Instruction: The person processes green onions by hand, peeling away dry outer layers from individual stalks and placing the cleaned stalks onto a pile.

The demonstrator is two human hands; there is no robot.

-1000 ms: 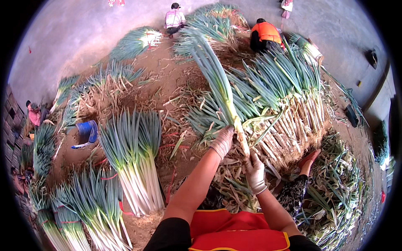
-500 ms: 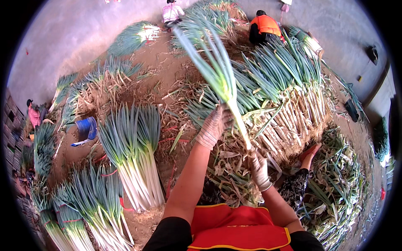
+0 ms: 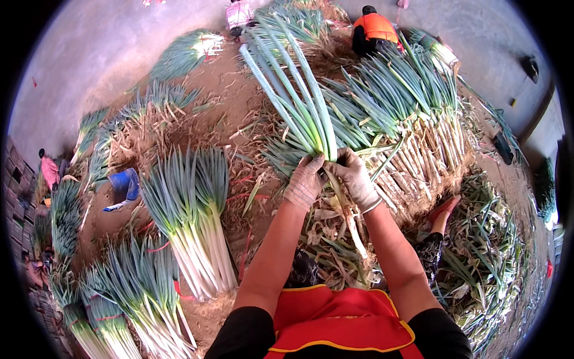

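Observation:
Between my hands is a large green onion [image 3: 315, 133], its long green leaves fanning away from me and its pale stalk slanting down toward the lower right to the roots. My left hand [image 3: 305, 181], in a whitish glove, closes round it where the leaves meet the stalk. Just to the right, my gloved right hand [image 3: 355, 178] pinches the same spot, thumb close to the left thumb. Loose outer skin seems to hang along the stalk. Past my right hand lies a heap of untrimmed green onions [image 3: 424, 152] with brown, rooty stalks.
Cleaned white-stalked green onions [image 3: 200, 239] lie at my left, with tied bundles [image 3: 110, 323] farther left. A pile of stripped leaves [image 3: 478, 263] covers the ground at right. A blue bucket [image 3: 124, 185] lies left. One person in an orange vest [image 3: 376, 29] crouches at the back.
My right hand has moved up from the root end to the neck, beside my left hand. The green onion's stalk now hangs lower, and its leaves have spread apart.

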